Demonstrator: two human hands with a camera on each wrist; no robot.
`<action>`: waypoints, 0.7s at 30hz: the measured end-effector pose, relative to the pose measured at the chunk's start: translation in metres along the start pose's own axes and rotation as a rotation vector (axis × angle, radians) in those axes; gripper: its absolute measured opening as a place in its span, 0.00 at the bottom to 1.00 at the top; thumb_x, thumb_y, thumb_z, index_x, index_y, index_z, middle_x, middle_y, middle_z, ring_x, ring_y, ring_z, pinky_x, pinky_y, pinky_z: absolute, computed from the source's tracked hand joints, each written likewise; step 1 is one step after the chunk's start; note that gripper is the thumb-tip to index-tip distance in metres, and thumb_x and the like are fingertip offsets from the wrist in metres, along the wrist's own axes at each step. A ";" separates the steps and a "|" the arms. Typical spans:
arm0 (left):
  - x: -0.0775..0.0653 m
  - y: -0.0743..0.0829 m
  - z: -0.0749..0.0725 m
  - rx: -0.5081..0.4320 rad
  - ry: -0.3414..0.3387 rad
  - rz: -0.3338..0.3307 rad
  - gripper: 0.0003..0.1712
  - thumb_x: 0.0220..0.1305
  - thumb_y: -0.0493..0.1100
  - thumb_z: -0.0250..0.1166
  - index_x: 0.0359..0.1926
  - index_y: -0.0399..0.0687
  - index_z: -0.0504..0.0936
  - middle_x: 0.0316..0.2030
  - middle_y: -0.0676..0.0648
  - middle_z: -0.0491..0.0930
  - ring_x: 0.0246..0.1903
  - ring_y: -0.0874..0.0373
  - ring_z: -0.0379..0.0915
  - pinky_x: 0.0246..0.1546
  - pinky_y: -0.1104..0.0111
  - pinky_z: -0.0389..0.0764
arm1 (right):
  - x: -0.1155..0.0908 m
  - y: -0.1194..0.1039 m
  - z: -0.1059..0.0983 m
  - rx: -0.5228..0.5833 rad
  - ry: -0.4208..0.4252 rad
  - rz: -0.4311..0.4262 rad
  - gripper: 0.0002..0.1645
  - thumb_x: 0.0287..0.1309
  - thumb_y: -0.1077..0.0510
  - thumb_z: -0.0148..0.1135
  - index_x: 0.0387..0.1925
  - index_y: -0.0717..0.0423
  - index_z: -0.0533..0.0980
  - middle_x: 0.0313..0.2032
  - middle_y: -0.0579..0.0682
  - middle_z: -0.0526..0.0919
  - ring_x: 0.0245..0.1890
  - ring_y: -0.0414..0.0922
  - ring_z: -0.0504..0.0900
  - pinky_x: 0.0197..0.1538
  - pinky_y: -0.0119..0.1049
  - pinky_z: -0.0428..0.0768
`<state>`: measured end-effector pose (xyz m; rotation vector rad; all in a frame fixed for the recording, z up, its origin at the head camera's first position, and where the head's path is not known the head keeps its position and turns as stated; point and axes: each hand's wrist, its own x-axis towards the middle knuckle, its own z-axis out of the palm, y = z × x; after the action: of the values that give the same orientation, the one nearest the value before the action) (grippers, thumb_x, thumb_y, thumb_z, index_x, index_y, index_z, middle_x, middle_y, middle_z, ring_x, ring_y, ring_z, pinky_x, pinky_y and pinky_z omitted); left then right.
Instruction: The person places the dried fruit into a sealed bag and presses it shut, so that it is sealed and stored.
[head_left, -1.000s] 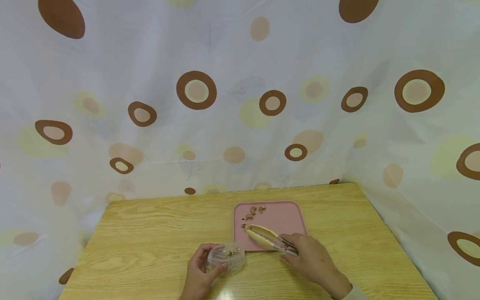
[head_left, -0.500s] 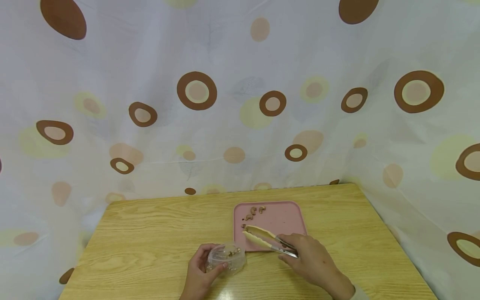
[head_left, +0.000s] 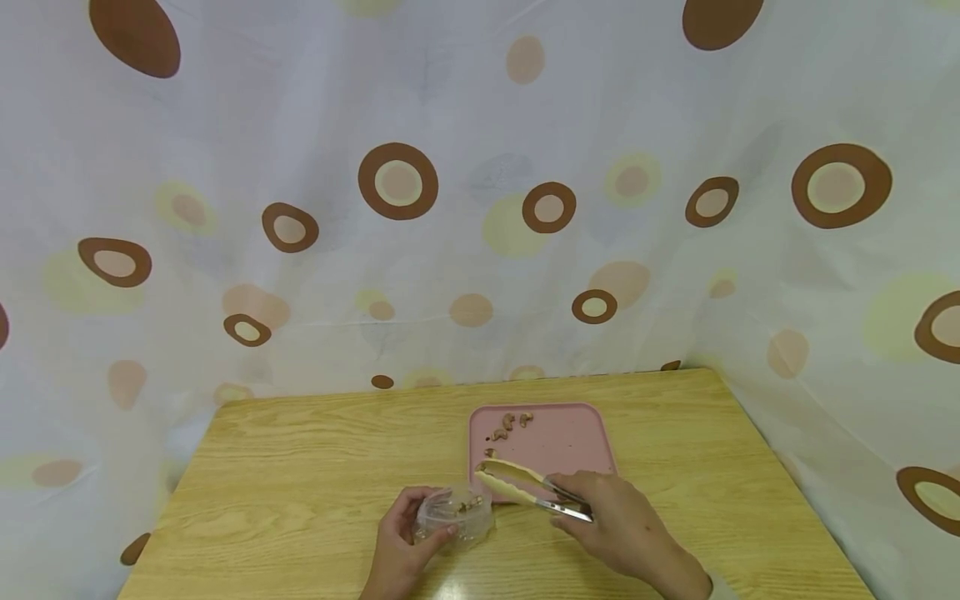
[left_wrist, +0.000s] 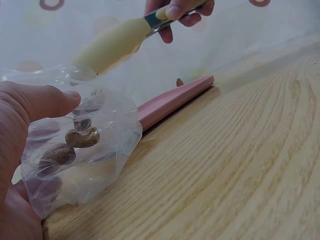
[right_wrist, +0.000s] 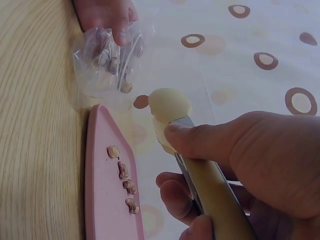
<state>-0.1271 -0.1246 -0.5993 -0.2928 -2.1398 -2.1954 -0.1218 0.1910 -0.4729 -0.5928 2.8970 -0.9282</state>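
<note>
My left hand (head_left: pixel 401 533) grips a clear plastic bag (head_left: pixel 472 527) upright on the table, thumb on its near side. Inside it lie several brown-skinned cashews (left_wrist: pixel 83 137). My right hand (head_left: pixel 618 518) holds a pair of tongs (head_left: pixel 510 489) with cream tips and steel arms. At the tips, a brown cashew (head_left: pixel 481 468) shows near the tray's left edge, close above the bag's mouth. More cashews (right_wrist: pixel 123 170) lie in a loose line on the pink tray (head_left: pixel 566 433). In the right wrist view the tong tips hide what is between them.
The wooden table (head_left: pixel 315 467) spreads to both sides of the tray. Behind and to the right hangs a pale sheet (head_left: pixel 450 250) with brown ring patterns. A small dark crumb (head_left: pixel 487 439) lies on the tray beside the cashews.
The right hand has moved the tongs left and nearer, from over the tray toward the bag, with a cashew at the tips. The left hand and bag have stayed nearly still.
</note>
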 end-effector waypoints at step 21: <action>0.000 -0.002 -0.001 -0.006 0.002 0.012 0.25 0.63 0.26 0.75 0.59 0.32 0.78 0.56 0.46 0.88 0.52 0.65 0.86 0.56 0.74 0.85 | 0.000 -0.017 0.004 -0.014 -0.055 -0.038 0.27 0.64 0.52 0.79 0.63 0.51 0.86 0.40 0.36 0.89 0.34 0.26 0.75 0.35 0.29 0.77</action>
<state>-0.1276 -0.1256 -0.6009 -0.3025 -2.1257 -2.1947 -0.1159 0.1762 -0.4662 -0.6662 2.8555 -0.8816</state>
